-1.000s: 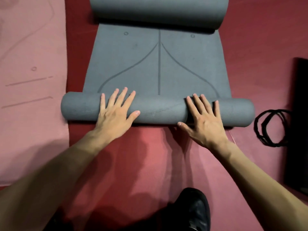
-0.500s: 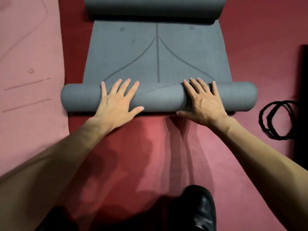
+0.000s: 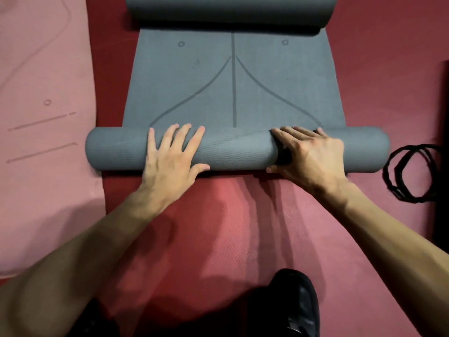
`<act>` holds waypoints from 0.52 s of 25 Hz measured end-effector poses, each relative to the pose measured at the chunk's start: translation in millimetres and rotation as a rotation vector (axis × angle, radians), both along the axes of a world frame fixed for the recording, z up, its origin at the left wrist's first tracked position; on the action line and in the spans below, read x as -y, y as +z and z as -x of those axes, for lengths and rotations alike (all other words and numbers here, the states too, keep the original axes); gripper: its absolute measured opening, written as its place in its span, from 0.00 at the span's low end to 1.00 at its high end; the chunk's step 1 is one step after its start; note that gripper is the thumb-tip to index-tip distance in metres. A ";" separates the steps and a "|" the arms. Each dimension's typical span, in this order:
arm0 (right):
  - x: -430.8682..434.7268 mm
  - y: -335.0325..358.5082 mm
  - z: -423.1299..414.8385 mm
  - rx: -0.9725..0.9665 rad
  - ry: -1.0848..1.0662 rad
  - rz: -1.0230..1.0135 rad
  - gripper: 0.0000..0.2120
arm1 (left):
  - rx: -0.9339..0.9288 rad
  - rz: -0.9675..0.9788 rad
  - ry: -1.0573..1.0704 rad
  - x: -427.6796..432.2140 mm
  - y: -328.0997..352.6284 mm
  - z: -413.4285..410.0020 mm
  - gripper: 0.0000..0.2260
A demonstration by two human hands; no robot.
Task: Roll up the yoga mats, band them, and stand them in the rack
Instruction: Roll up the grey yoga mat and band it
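A grey yoga mat (image 3: pixel 233 93) with printed guide lines lies on red flooring, its near end rolled into a thick roll (image 3: pixel 233 152). The far end curls up into a second roll (image 3: pixel 228 13) at the top edge. My left hand (image 3: pixel 172 159) lies flat on the near roll with fingers spread. My right hand (image 3: pixel 308 156) presses on the roll to the right of centre, fingers curved over its top. Black bands (image 3: pixel 410 173) lie looped on the floor just right of the roll's end.
A pink mat (image 3: pixel 43 117) lies flat along the left side. A dark object (image 3: pixel 442 152) stands at the right edge. My black shoe (image 3: pixel 291 305) is at the bottom centre on a red mat (image 3: pixel 218 227).
The near roll has moved farther up the mat under both hands and grown thicker. My right hand's fingers now curl more over the roll.
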State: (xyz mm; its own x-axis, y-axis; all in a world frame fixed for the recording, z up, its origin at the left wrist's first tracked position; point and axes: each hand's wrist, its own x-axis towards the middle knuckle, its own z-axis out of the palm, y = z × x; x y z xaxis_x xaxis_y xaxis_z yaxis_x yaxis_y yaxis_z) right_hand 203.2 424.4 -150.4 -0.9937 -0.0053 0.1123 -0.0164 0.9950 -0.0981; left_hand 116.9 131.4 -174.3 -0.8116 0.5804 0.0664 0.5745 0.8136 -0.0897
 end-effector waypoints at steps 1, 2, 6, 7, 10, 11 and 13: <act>3.7 6.1 -11.5 0.005 0.008 -0.003 0.40 | 0.008 -0.012 -0.001 3.8 3.9 -10.8 0.37; 7.7 12.4 -25.1 0.009 0.013 -0.009 0.41 | 0.015 -0.030 -0.004 7.6 7.8 -23.0 0.36; 23.9 16.1 -90.3 0.026 -0.021 -0.014 0.42 | 0.073 0.016 -0.066 21.7 7.9 -76.8 0.35; 26.9 10.6 -100.4 0.056 -0.050 -0.017 0.44 | 0.097 0.045 -0.081 23.2 4.4 -84.1 0.35; 24.3 -3.9 -99.7 0.210 -0.088 -0.001 0.49 | 0.167 0.016 -0.120 23.9 -3.0 -72.2 0.34; 17.9 -3.5 -90.4 0.281 -0.088 0.034 0.50 | 0.185 -0.006 -0.140 22.4 -3.2 -60.5 0.33; 4.0 3.9 -68.1 0.386 -0.108 0.178 0.50 | 0.156 -0.015 -0.137 16.3 -0.8 -43.0 0.31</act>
